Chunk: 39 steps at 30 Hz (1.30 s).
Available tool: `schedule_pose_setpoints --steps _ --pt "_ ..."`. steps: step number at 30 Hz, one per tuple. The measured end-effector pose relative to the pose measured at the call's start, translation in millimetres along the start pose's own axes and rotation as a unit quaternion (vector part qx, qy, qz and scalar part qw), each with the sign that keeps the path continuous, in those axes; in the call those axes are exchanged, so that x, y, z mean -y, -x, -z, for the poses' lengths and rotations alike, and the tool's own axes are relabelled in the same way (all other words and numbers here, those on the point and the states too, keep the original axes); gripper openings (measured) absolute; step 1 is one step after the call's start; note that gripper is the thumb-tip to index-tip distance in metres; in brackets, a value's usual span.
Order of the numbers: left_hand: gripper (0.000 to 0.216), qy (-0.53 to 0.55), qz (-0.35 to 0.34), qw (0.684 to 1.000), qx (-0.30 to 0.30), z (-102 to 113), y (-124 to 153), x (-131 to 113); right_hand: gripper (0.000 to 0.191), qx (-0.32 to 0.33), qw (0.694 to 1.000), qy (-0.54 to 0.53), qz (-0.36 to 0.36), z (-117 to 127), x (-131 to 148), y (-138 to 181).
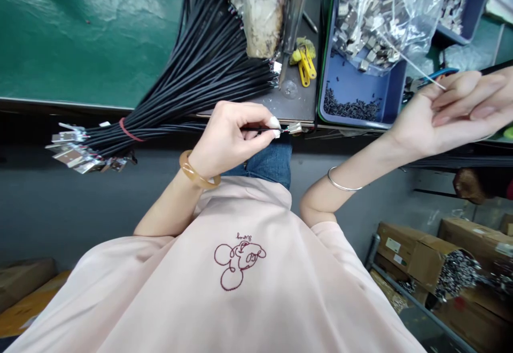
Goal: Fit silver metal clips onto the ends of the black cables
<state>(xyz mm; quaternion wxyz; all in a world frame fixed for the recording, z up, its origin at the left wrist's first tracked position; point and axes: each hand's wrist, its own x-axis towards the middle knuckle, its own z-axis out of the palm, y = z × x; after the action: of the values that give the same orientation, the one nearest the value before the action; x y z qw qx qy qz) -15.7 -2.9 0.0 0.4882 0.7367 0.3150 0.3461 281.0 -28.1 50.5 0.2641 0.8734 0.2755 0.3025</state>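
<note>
My left hand (236, 131) pinches a black cable (260, 129) between thumb and fingers near its end. Beyond the fingertips, short thin coloured wires lead into a small metal connector (295, 128). To the right, my right hand (460, 104) is raised beside the blue bin, its fingers curled on a thin whitish strand (420, 70) that slants up and left over the bin; its exact kind is unclear. A large bundle of black cables (208, 48) fans across the bench behind my left hand. A red band (129, 130) circles it, close to the metal connectors (74, 147) overhanging the edge.
A blue bin (395, 94) holds small black parts (348, 106) and a clear bag of metal connector shells (371, 27). Yellow snips (306, 64) lie beside a stained whitish block (264, 14). Cardboard boxes (417, 251) stand at lower right.
</note>
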Motion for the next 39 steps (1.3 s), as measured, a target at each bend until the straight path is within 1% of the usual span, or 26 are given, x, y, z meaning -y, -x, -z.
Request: schedule_pose_setpoints --steps 1,2,3,4,5,6,7,8,9,10,11,12,13,14,15,18,19,22,24,26,28,30,33,34,37,39 --pt "0.005 -0.043 -0.025 0.999 -0.007 -1 0 -2 0.104 -0.010 0.994 0.105 0.023 6 0 1" --pt "0.007 -0.083 -0.046 0.995 -0.014 -2 0 -3 0.100 -0.031 0.967 0.247 0.048 13 1 4" --pt "0.008 -0.113 -0.059 0.992 -0.024 -4 1 -4 0.096 -0.056 0.902 0.422 0.065 19 1 9" --pt "0.009 -0.133 -0.065 0.988 -0.036 -6 1 -4 0.093 -0.079 0.785 0.610 0.070 26 2 16" --pt "0.009 -0.140 -0.062 0.987 -0.046 -8 2 -4 0.089 -0.086 0.607 0.788 0.060 32 4 26" --pt "0.009 -0.137 -0.054 0.988 -0.056 -9 2 -4 0.082 -0.056 0.370 0.926 0.042 38 6 37" --pt "0.009 -0.125 -0.042 0.989 -0.062 -10 3 -4 0.069 0.003 0.114 0.993 0.029 43 9 50" --pt "0.009 -0.104 -0.028 0.992 -0.064 -10 3 -3 0.048 0.098 -0.103 0.990 0.008 47 11 64" --pt "0.008 -0.075 -0.013 0.995 -0.061 -11 3 -2 0.025 0.149 -0.285 0.946 -0.036 50 14 78" --pt "0.008 -0.041 0.004 0.998 -0.055 -10 3 -2 0.014 0.156 -0.425 0.887 -0.089 51 16 90" --pt "0.007 -0.004 0.022 0.999 -0.046 -10 2 -2 0.013 0.122 -0.510 0.841 -0.134 52 18 101" --pt "0.007 0.035 0.038 0.998 -0.037 -9 2 -2 0.013 0.072 -0.558 0.807 -0.179 51 20 110" --pt "0.007 0.072 0.054 0.996 -0.029 -8 1 -3 0.016 0.037 -0.584 0.782 -0.214 51 22 116" --pt "0.007 0.104 0.066 0.992 -0.023 -7 0 -4 0.020 0.014 -0.593 0.769 -0.239 50 25 120" --pt "0.007 0.129 0.075 0.989 -0.017 -5 -1 -5 0.022 -0.005 -0.595 0.761 -0.260 49 28 122" --pt "0.003 0.167 0.100 0.981 0.005 -1 -3 -8 0.022 -0.048 -0.589 0.756 -0.281 48 37 122" --pt "0.005 0.172 0.107 0.979 0.013 0 -4 -9 0.023 -0.062 -0.584 0.758 -0.282 48 39 121" --pt "0.009 0.178 0.122 0.976 0.032 3 -3 -8 0.033 -0.087 -0.574 0.758 -0.298 49 42 117" --pt "0.005 0.177 0.128 0.975 0.041 3 -3 -7 0.038 -0.093 -0.579 0.741 -0.327 49 41 115" --pt "0.009 0.177 0.136 0.974 0.044 1 -2 -5 0.039 -0.097 -0.587 0.720 -0.358 49 39 113" --pt "0.011 0.178 0.146 0.973 0.032 -1 -2 -4 0.039 -0.093 -0.591 0.706 -0.379 49 37 113" --pt "0.012 0.177 0.153 0.972 0.002 -4 -3 -4 0.036 -0.067 -0.601 0.710 -0.362 48 37 114" --pt "0.007 0.177 0.142 0.973 -0.049 -8 -4 -2 0.033 -0.010 -0.629 0.718 -0.299 48 36 119" --pt "0.009 0.177 0.136 0.973 -0.059 -9 -3 -1 0.034 0.001 -0.638 0.715 -0.286 48 35 121" --pt "0.024 0.159 0.117 0.978 -0.072 -12 -1 3 0.034 0.017 -0.661 0.699 -0.273 53 32 127" --pt "0.021 0.136 0.100 0.981 -0.093 -14 1 7 0.033 0.019 -0.678 0.683 -0.272 57 31 130"
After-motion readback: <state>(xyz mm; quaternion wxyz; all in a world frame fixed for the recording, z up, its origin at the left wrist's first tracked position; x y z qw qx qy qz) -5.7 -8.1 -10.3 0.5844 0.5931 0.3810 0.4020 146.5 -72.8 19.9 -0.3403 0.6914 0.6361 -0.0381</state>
